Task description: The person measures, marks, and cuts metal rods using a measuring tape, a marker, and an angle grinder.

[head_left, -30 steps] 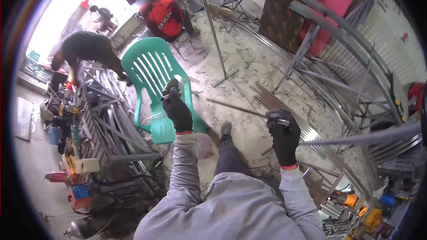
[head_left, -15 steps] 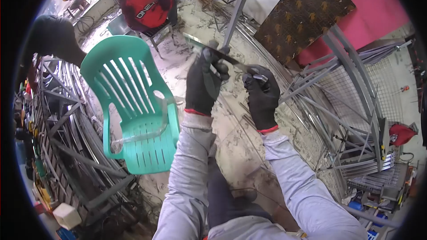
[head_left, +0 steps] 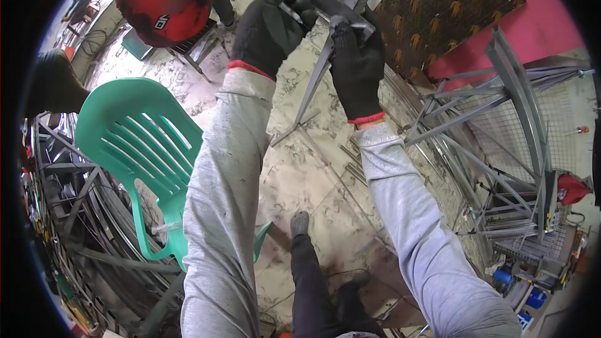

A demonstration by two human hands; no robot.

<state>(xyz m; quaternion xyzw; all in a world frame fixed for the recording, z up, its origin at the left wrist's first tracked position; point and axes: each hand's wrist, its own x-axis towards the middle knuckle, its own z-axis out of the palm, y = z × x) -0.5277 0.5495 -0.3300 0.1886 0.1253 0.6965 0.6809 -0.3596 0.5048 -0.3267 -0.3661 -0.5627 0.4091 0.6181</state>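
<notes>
Gripping metal bar [head_left: 325, 3] (both hands)

Two gloved hands [head_left: 313, 37], one green chair [head_left: 134, 144], one metal bar [head_left: 325, 3].

Green plastic chair [head_left: 141, 144] on stained floor [head_left: 307, 169].

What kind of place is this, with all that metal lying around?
Probably a metal workshop. Welded steel frames stand against the wall, loose metal bars are heaped beside a green plastic chair, and both gloved hands grip a metal strip.
</notes>
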